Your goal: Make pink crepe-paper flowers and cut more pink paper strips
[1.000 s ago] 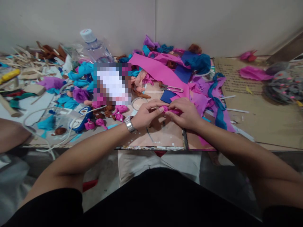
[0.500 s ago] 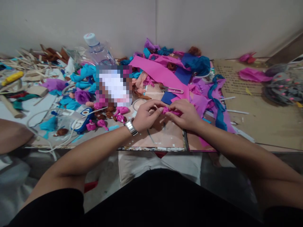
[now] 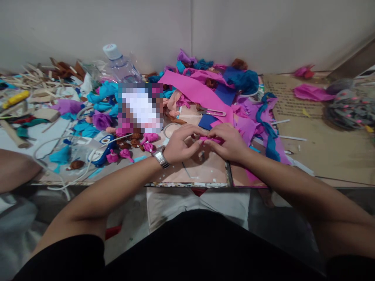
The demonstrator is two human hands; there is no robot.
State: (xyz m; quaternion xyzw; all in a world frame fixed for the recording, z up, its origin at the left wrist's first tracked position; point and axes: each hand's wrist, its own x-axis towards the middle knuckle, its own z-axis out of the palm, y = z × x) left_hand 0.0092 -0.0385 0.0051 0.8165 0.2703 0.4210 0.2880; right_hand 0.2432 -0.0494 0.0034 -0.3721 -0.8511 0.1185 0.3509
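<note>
Pink paper (image 3: 204, 138) looks crumpled between both hands (image 3: 181, 146) (image 3: 227, 143)

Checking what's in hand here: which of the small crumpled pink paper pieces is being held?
The crumpled pink paper piece pinched between the left hand and right hand; the bunched pink pieces left of the wristwatch lie untouched.

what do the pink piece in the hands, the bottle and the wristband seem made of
Pink piece: probably crepe paper or thin cloth, matte and crumpled. Bottle: likely clear plastic, glossy and see-through; its white cap looks opaque. Wristband: apparently polished metal, judging by its silvery shine and segmented links.
</note>
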